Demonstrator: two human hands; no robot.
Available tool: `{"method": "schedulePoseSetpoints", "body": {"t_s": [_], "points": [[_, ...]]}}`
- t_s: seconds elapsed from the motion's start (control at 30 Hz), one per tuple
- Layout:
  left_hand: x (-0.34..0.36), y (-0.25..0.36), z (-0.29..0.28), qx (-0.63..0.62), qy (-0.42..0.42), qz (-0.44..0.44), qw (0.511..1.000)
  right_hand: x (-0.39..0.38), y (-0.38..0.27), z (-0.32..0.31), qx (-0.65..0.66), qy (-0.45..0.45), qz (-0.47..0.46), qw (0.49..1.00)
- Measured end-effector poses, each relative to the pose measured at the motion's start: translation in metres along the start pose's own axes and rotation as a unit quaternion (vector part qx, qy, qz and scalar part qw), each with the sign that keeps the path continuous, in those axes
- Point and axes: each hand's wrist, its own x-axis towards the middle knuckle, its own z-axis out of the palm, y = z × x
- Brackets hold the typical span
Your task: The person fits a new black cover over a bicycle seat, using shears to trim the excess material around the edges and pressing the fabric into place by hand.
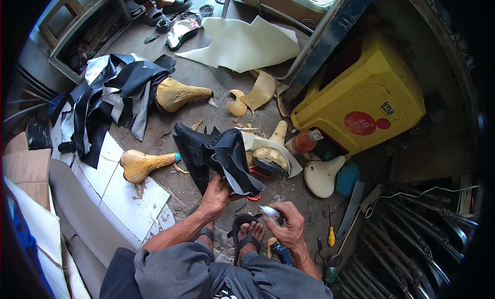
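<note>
My left hand point(214, 200) is closed on the lower edge of a folded black sheet point(219, 152), which looks like vinyl or leather with a grey underside. My right hand point(289, 224) is closed around a small white object point(269, 212) with a pointed end, perhaps a little bottle or tube. The two hands are apart, above my sandalled feet. Just beyond the black sheet lie a pale foam saddle point(278, 133) and a piece of white sheeting point(253, 141). Red-orange scissor handles point(254, 198) show partly from under the sheet.
Yellow saddle cores point(180, 94) point(142, 165) and a cream saddle point(323, 176) lie around. A yellow plastic stool point(361, 98), an orange-red bottle point(304, 142) and a yellow-handled screwdriver point(331, 236) are at right. Black scraps point(136, 82) are piled at left. Another person's feet point(154, 15) show far back.
</note>
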Motion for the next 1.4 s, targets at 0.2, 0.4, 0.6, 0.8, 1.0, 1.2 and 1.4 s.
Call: {"method": "schedulePoseSetpoints", "body": {"t_s": [0.2, 0.4, 0.6, 0.8, 1.0, 1.2, 1.4], "points": [[-0.001, -0.008, 0.003, 0.036, 0.005, 0.013, 0.999, 0.026, -0.006, 0.018, -0.046, 0.029, -0.072, 0.996], [-0.006, -0.01, -0.002, 0.014, -0.016, 0.027, 0.999, 0.04, -0.017, 0.025, -0.088, -0.004, -0.085, 0.992], [-0.006, -0.011, -0.008, 0.028, -0.033, 0.076, 0.996, 0.044, -0.024, 0.029, -0.09, -0.011, -0.087, 0.992], [-0.002, -0.015, -0.021, 0.129, -0.035, 0.126, 0.983, 0.045, -0.025, 0.034, -0.096, -0.014, -0.091, 0.991], [-0.003, -0.015, -0.026, 0.131, -0.026, 0.119, 0.984, 0.041, -0.021, 0.033, -0.11, -0.029, -0.095, 0.989], [-0.009, -0.006, -0.015, 0.054, 0.009, 0.072, 0.996, 0.04, -0.018, 0.031, -0.131, -0.033, -0.1, 0.986], [-0.009, -0.01, -0.017, 0.067, -0.021, 0.075, 0.995, 0.039, -0.02, 0.03, -0.131, -0.03, -0.086, 0.987]]}}
